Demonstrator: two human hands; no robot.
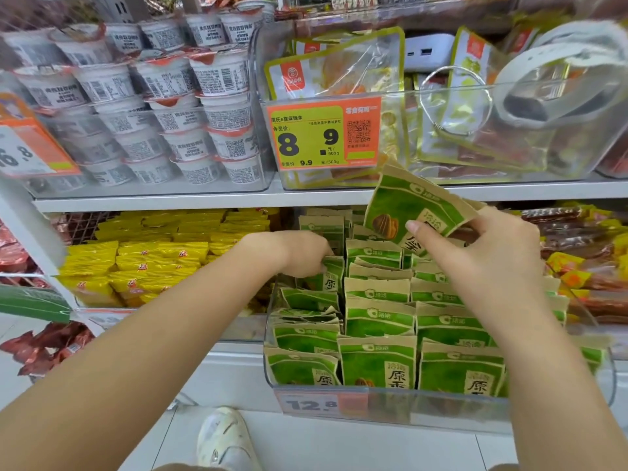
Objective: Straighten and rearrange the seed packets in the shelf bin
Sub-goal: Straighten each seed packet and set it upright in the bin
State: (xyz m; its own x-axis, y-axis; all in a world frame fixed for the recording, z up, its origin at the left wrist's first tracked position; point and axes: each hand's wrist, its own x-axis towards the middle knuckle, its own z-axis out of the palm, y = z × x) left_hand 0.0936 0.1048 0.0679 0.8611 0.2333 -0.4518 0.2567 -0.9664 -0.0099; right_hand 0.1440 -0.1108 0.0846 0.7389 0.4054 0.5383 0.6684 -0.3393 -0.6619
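A clear plastic shelf bin (390, 407) on the lower shelf holds several rows of green and brown seed packets (377, 321), most standing upright; those in the left row (306, 304) lean and overlap. My right hand (482, 253) holds a small stack of green seed packets (407, 209) tilted above the back of the bin, thumb on the front. My left hand (302, 253) reaches into the left back part of the bin, its fingers curled round a packet (331, 273) there.
Yellow snack packets (153, 253) fill the bin to the left. Above, a shelf carries white cups (153, 96) and a clear bin with an orange price tag (326, 134). Red and orange packets (584, 253) lie to the right. A shoe (224, 436) shows on the floor.
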